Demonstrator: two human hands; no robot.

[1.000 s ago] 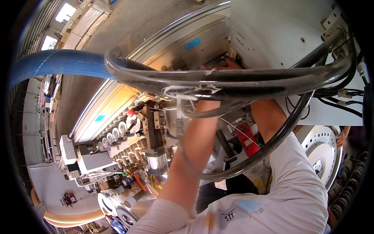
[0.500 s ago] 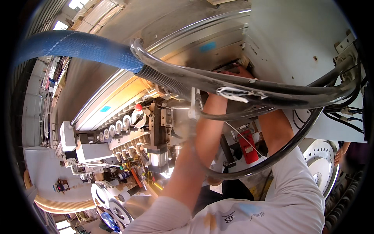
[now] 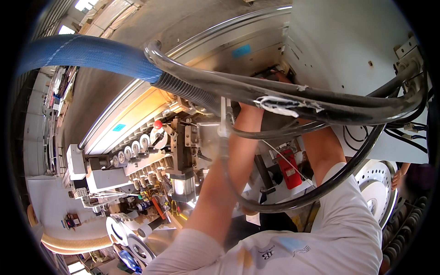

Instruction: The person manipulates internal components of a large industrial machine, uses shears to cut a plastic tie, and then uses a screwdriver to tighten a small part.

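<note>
A: Head view, the only one. Landmark?
B: Black hose bundle, crossing in front of both arms. Torn white patch on it.
A: Left hand?
B: Left forearm goes up behind the bundle; the hand is hidden there. Can't tell the grip.
A: Right hand?
B: Right forearm also passes behind. Bit of the right hand, going by the arm's line, shows just beyond the bundle. Fingers too small and dark; can't tell if it's gripping or loose.
A: Thing being worked on?
B: Nearest is a dark bar, just beyond the bundle, near the corner where the metal side panel meets the grey sheet panel. Contact unclear.
A: Around it?
B: Blue sticker on the side panel, beyond the bundle. Blue braided hose at the bundle's left end, running into a ribbed dark hose. Left and below the bundle, red ball knob on the machine. Below it, between the forearms, red case.
A: Right side?
B: Below the bundle's right part, white perforated disc, co-worker's hand at its rim.
</note>
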